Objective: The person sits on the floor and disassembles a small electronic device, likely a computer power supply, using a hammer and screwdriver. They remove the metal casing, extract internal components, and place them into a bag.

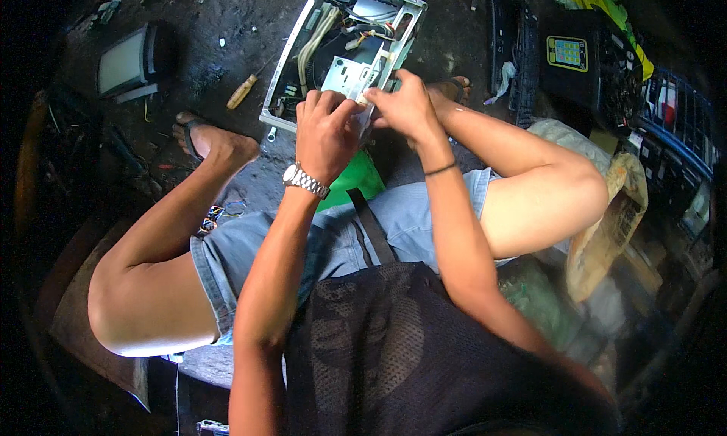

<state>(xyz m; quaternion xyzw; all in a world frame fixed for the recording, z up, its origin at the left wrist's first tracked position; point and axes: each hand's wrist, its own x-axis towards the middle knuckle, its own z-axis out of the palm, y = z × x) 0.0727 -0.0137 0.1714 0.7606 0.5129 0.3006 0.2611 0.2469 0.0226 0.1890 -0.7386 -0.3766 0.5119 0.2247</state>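
An opened computer case (276, 95) stands tilted on the ground between my feet, its metal frame showing. Inside it are bundled cables (318, 38) and a pale metal bracket (344, 74). My left hand (327, 129), a silver watch at its wrist, is closed over the near edge of the case, fingers curled inward beside the bracket. At the near right corner my right hand (405, 109) grips the case, its thumb close to the left fingers. What lies under the fingertips is hidden. Below my hands shows a bright green object (354, 180), partly covered.
A screwdriver (242, 91) with a yellowish handle lies left of the case. Farther left is a boxy grey-white unit (123, 60). To the right are dark equipment (579, 80), a blue crate (678, 110) and a tan sack (609, 224). Coloured wires (223, 215) lie near my left leg.
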